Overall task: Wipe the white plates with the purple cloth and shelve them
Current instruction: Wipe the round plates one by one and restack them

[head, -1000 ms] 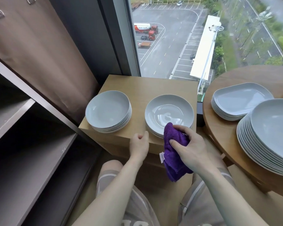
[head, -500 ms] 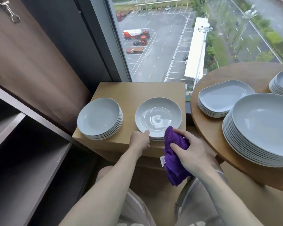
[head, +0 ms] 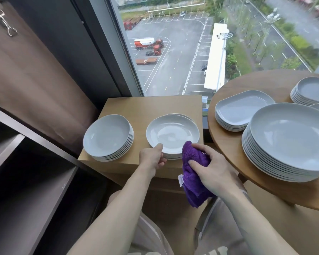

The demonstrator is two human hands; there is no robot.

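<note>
We see the left hand [head: 152,159] pinching the near rim of the top plate [head: 172,134], thumb over the edge and fingers curled beneath. That plate sits tilted and slid a little to the left, off the small stack [head: 173,157] under it, its hollow face up and its rim round, so it has no long axis. Just right of this hand, our right hand [head: 213,171] is clamped around a bunched purple cloth [head: 193,183], whose upper end touches the plate's near right rim while its long axis hangs down past the front edge of the wooden box [head: 151,105]. Left of the left hand stands another stack of plates [head: 108,138]. Well to the right of the right hand, the round table [head: 234,150] bears larger stacks. Dark shelves [head: 26,181] lie far left.
</note>
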